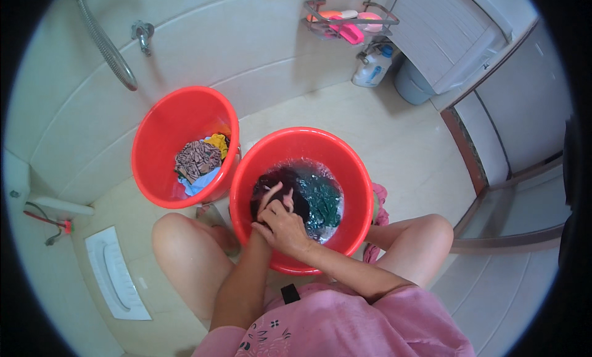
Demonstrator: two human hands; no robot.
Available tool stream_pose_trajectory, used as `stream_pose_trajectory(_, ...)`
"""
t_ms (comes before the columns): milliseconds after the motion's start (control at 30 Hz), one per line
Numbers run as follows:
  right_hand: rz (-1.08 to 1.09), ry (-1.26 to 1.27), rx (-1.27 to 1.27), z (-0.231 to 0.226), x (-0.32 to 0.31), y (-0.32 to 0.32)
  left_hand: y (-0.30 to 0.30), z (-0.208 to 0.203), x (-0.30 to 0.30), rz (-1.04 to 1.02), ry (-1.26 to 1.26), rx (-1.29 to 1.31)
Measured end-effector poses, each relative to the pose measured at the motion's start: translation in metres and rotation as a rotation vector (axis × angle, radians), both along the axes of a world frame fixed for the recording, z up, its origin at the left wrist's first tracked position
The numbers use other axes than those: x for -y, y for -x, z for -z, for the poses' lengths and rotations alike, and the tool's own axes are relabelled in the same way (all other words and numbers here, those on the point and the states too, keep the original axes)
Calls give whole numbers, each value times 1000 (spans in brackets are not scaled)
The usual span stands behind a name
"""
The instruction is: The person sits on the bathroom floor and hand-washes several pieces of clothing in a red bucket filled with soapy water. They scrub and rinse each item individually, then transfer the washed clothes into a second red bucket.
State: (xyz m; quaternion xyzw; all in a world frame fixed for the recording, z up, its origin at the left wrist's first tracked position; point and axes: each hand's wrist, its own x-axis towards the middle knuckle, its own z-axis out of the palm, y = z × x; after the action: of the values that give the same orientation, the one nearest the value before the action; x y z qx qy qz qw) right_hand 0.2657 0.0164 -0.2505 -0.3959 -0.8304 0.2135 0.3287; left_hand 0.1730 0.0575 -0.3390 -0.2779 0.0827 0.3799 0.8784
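A red bucket stands between my knees, with sudsy water inside. In it lie a black wet cloth and a dark green cloth. My left hand reaches into the black cloth, its fingers bent around folds of it and partly hidden. Crossing over the left wrist, my right hand has curled fingers pressed against the black cloth's near edge. Both hands are inside the bucket's near left side, close together.
A second red bucket at left holds crumpled patterned, yellow and light blue clothes. A wire rack with brushes, a white jug and a grey bin are at the back. A squat toilet is at left. Pink cloth hangs beside the bucket.
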Motion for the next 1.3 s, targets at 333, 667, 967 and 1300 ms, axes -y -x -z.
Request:
stream_pose_trajectory(333, 253, 172, -135, 62, -56, -29, -37, 19, 21, -80, -87, -826)
stream_pose_trajectory(667, 369, 268, -156, 22, -25, -14, -21, 16, 29, -281, -112, -674)
stream_pose_trajectory(967, 219, 689, 398, 77, -70, -129, -55, -35, 16, 184, -459, -1421)
stream_pose_trajectory(1300, -253, 764, -359, 50, -69, -104, -36, -169, 16, 153, -1373, -1222)
